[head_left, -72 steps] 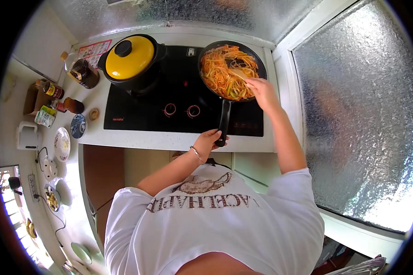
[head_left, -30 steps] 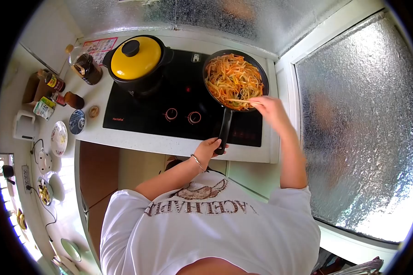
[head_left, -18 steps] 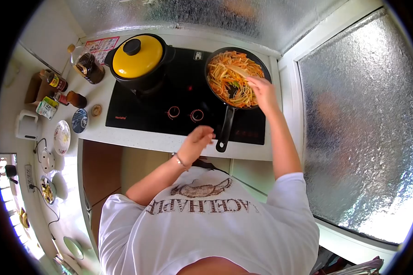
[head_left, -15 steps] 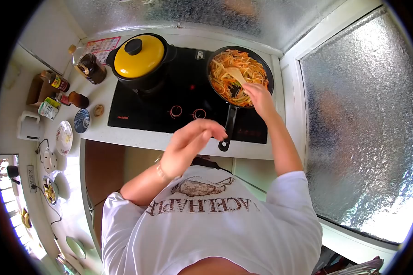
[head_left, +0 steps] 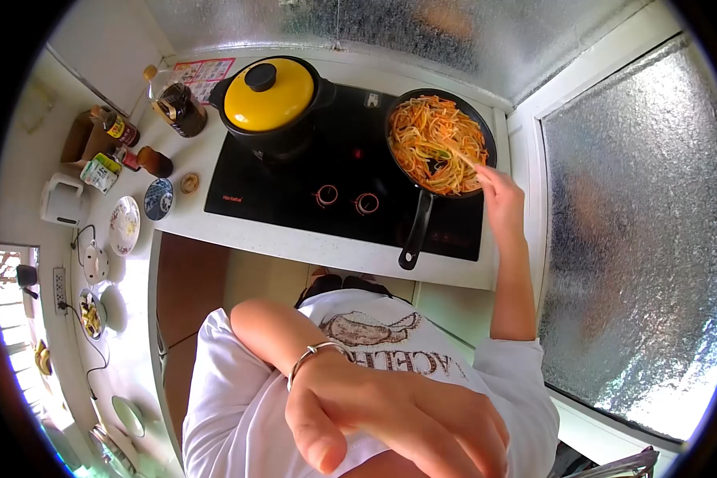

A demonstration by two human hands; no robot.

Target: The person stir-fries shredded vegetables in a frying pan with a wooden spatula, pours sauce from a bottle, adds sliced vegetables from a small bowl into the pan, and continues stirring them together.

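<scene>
My right hand [head_left: 500, 193] is closed around the handle of a wooden spatula [head_left: 459, 151]. The spatula's blade rests among shredded orange and pale vegetables [head_left: 422, 131] in a black frying pan [head_left: 490, 131], at the right of the cooktop. The pan's handle [head_left: 417, 233] points toward me with no hand on it. Close to the camera, in front of my white shirt, is my left hand [head_left: 398, 410], a bracelet [head_left: 307, 358] on its wrist. Its thumb stands apart and its fingers stretch out, their tips partly out of sight; nothing shows in it.
A black pot with a yellow lid [head_left: 275, 103] stands on the left of the black cooktop [head_left: 295, 175]. Bottles [head_left: 179, 107], a blue patterned bowl [head_left: 158, 199] and a white plate [head_left: 124, 226] line the left counter. A textured glass panel [head_left: 637, 223] borders the right side.
My left hand has moved from near the pan handle back toward the camera. My right hand, still on the spatula, has shifted toward the pan's right edge. The view has shifted slightly.
</scene>
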